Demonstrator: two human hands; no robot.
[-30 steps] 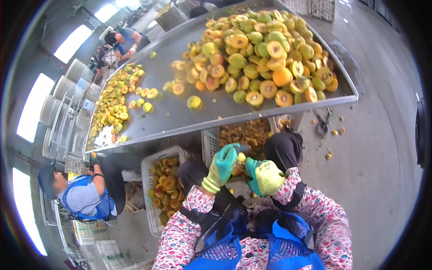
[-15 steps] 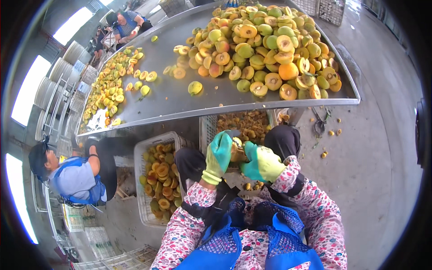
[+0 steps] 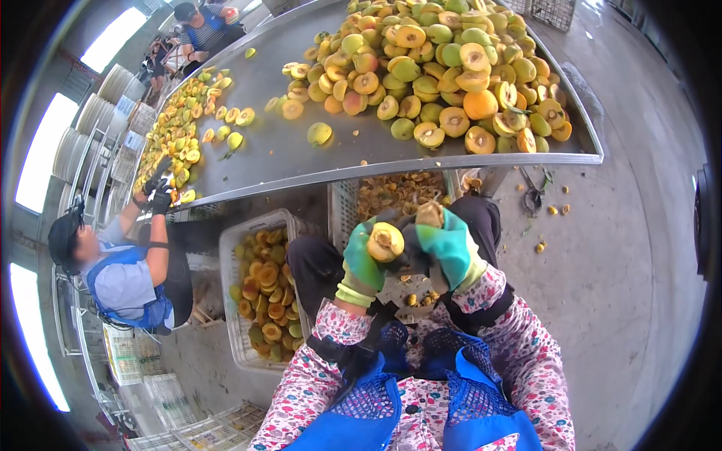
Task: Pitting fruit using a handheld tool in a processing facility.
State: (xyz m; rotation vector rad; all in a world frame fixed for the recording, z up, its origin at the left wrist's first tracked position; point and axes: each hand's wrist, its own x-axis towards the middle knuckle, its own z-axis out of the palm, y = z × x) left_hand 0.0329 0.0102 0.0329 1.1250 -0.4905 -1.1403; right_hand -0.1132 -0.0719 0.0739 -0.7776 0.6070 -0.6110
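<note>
My left hand (image 3: 364, 259), in a green and yellow glove, is closed on a halved yellow peach (image 3: 386, 242), cut face up. To its right, my right hand (image 3: 450, 244) in a matching glove is closed around a tan, blunt-ended object (image 3: 430, 214) whose kind I cannot make out. The hands are apart, above my knees. Just beyond them, a crate (image 3: 344, 214) of brownish-orange fruit scraps stands partly under the table edge. A white crate (image 3: 232, 316) of peach halves with hollowed centres sits left of my knee.
A metal table (image 3: 301, 161) with a raised rim spans ahead, bearing a big heap of halved peaches (image 3: 421, 83) and a smaller pile (image 3: 177, 146) at left. One co-worker (image 3: 124, 270) sits at left, another (image 3: 207, 34) at far left. Scraps (image 3: 541, 246) lie on the floor at right.
My hands have drawn apart; the peach half's cut face now shows in my left hand, and the tan object is raised in my right. The near co-worker has reached onto the table.
</note>
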